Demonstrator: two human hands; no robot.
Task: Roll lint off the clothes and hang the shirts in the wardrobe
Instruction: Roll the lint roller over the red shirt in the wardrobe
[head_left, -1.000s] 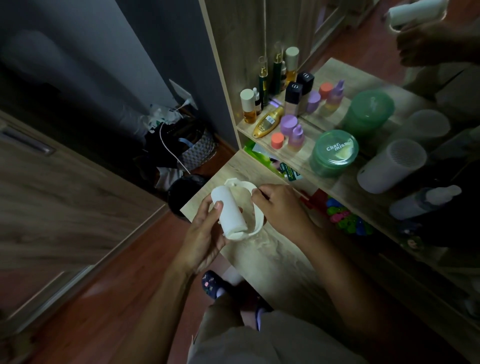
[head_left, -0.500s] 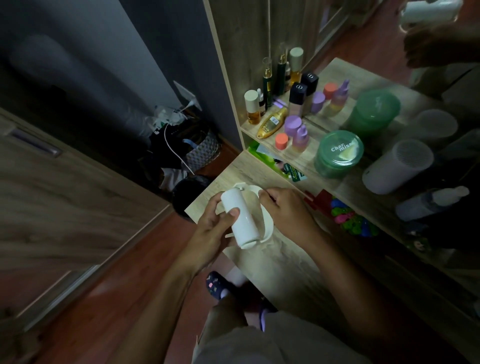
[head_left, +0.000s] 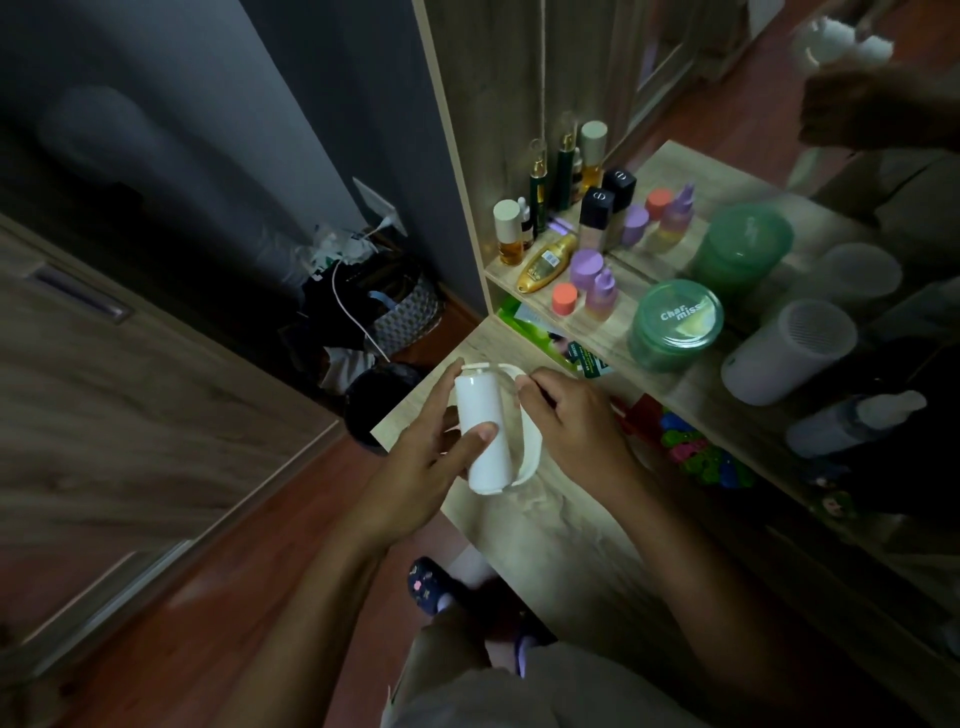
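Observation:
A white lint roller (head_left: 480, 415) is held above the corner of a light wooden table (head_left: 566, 540). My left hand (head_left: 426, 457) grips the white roll, thumb across its front and fingers behind it. My right hand (head_left: 576, 426) pinches the white curved cover or frame (head_left: 530, 452) on the roll's right side. No shirts or wardrobe interior show in this view.
A shelf (head_left: 613, 332) right of the hands carries several bottles, a green jar (head_left: 675, 325) and a white cylinder (head_left: 789, 351). A mirror behind it reflects the hands. Bags (head_left: 384, 306) and a dark bin (head_left: 379, 400) sit on the floor by the wall. A wooden door panel (head_left: 130, 405) fills the left.
The roller has turned more upright in my hands and my left thumb has slid onto the front of the roll. My right hand keeps hold of the cover.

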